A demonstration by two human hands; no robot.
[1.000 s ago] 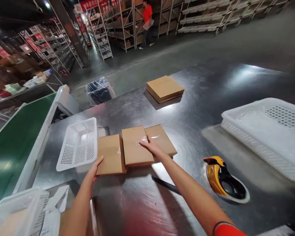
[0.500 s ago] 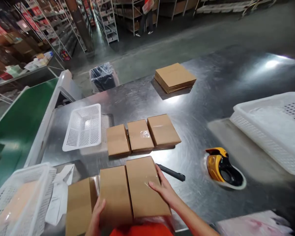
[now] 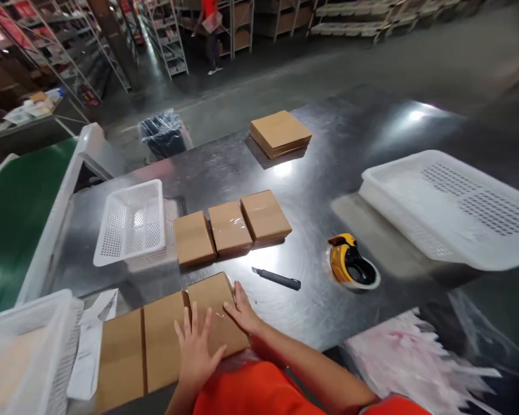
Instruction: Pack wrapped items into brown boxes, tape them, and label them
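Three cardboard boxes stand side by side along the near edge of the metal table. My left hand (image 3: 195,349) lies with fingers spread on the rightmost cardboard box (image 3: 214,288), close to its seam with the middle cardboard box (image 3: 162,328). Against the right side of that same rightmost box rests my right hand (image 3: 243,311), its fingers stretched out and the thumb on top. To the far left of the row sits another cardboard box (image 3: 120,357). Just beyond my right hand lies a black utility knife (image 3: 277,279), its blade tip showing.
Three smaller boxes (image 3: 230,226) form a second row behind. A yellow tape dispenser (image 3: 343,262), white baskets (image 3: 415,242), flat cardboard stack (image 3: 281,132) and plastic bags (image 3: 406,357) lie around. A green conveyor (image 3: 30,184) runs left; a person (image 3: 210,34) stands near shelves.
The two boxes between my hands have slid left against the leftmost box. My left hand has moved from their left side onto the top of the rightmost box. The camera view has shifted right.
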